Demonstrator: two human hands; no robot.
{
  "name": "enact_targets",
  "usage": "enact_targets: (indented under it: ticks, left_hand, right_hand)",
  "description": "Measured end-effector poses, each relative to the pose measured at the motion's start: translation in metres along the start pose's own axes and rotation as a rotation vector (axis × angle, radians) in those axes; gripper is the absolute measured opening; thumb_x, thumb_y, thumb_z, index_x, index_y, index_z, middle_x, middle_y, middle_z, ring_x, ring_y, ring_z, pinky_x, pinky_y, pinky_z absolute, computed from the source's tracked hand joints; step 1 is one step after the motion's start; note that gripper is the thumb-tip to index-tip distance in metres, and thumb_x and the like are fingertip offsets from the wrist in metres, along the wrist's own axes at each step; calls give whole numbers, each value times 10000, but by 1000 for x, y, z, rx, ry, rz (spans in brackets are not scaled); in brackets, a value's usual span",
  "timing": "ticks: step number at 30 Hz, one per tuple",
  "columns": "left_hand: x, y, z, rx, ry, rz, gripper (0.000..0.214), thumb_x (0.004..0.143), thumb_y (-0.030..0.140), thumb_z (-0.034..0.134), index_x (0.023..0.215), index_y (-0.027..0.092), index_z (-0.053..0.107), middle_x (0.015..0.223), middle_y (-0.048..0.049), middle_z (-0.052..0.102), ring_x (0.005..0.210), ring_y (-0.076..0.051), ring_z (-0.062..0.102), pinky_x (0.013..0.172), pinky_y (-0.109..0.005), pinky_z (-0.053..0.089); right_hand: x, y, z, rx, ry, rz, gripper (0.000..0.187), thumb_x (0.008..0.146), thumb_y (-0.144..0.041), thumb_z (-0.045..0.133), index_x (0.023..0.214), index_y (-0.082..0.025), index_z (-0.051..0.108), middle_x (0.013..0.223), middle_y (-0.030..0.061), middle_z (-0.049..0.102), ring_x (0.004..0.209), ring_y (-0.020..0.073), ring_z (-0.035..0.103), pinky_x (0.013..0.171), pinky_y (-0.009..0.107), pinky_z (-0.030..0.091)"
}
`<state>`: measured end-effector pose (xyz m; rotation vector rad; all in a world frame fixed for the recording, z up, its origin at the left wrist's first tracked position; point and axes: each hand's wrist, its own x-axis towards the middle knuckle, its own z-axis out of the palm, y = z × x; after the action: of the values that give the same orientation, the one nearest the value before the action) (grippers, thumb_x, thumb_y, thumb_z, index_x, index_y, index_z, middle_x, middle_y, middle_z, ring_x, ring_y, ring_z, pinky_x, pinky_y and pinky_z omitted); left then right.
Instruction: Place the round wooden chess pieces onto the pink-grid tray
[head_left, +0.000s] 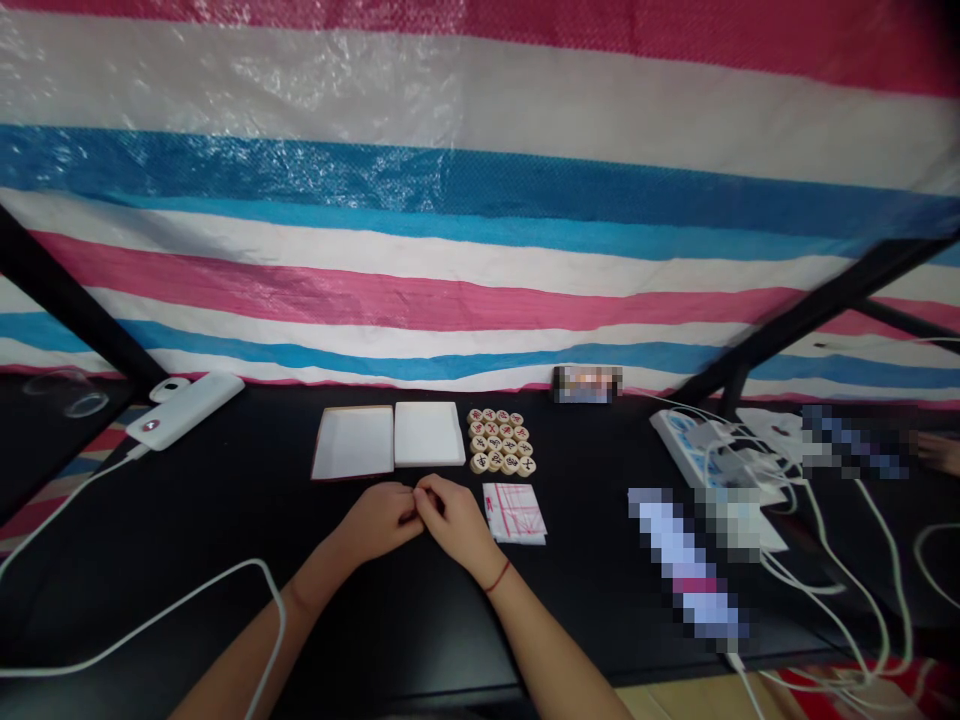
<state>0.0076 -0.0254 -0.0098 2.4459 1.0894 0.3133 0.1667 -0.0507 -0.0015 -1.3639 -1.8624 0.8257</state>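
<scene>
Wooden xiangqi pieces point(496, 442) in tight rows on a black table point(225, 500), beside two flat white boxes point(391, 438); just below, a folded paper sheet with red lines point(514, 513); left hand point(379, 524) and right hand point(450, 520) closed loosely, fingertips touching, nothing visible in either.

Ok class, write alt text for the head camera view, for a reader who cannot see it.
The left hand and right hand meet over a black table, beside rows of round xiangqi pieces and a red-lined paper. Two shallow white trays lie nearby, and a striped tarp hangs beyond.
</scene>
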Motion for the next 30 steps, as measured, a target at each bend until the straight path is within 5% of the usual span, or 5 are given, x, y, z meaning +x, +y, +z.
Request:
enact_targets:
  ticks: [10, 15, 19, 23, 30]
  left_hand:
    - [0, -2, 1, -20, 10, 11, 210, 859, 230, 541, 667, 170, 601, 666, -10, 612, 666, -158, 558, 620, -258, 365]
    - [-3, 1, 2, 41, 113, 99, 268, 908, 251, 483, 678, 184, 602, 661, -11, 598, 663, -155, 552, 657, -279, 406]
    - [2, 7, 1, 180, 364, 114, 214, 926, 231, 461, 996, 201, 662, 948, -72, 677, 952, -218, 596, 866, -371, 450]
    - [11, 4, 3, 301, 488, -23, 352, 916, 195, 475, 1256, 186, 566, 1279, -133, 588, 1309, -324, 424, 1075, -536, 338]
    - [-4, 8, 9, 367, 359, 14, 214, 898, 103, 489, 958, 216, 660, 1013, -72, 692, 1288, -306, 470, 1130, -671, 151]
  right_hand:
    - [0, 1, 2, -5, 5, -16, 172, 910, -211, 475, 826, -187, 624, 667, -18, 568, 601, 115, 507, 608, 229, 391]
    - [-11, 2, -22, -49, 115, -98, 185, 911, -226, 467, 858, -197, 642, 751, 33, 631, 680, 155, 569, 658, 268, 450]
    - [-43, 24, -54, -353, 243, -150, 179, 891, -267, 502, 953, -207, 659, 983, 97, 660, 968, 239, 593, 861, 385, 460]
    - [-80, 51, -69, -699, 184, -106, 488, 861, -409, 565, 1323, -260, 522, 1367, 103, 530, 1286, 327, 421, 1031, 565, 312]
    - [-109, 52, -59, -716, 167, -97, 280, 911, -332, 534, 1169, -331, 642, 1188, 50, 652, 1029, 258, 562, 903, 460, 396]
